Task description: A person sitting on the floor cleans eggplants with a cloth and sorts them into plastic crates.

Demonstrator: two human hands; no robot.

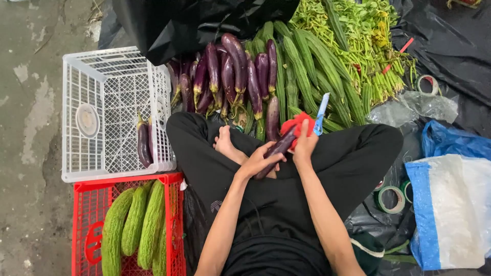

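I sit cross-legged on the ground. My left hand (260,159) grips a long purple eggplant (276,149) over my lap. My right hand (304,144) holds the eggplant's upper end, together with a red cloth (296,124) and a blue-handled knife (321,114) whose blade points up and away. Just beyond my knees lies a pile of purple eggplants (230,76), with long green ridged gourds (307,71) beside it.
A white plastic crate (102,92) at left holds two eggplants (143,143). A red crate (92,204) below it holds several bitter gourds (137,220). Leafy greens (358,36), tape rolls (391,198), a white-and-blue sack (452,209) and black sheeting lie at right.
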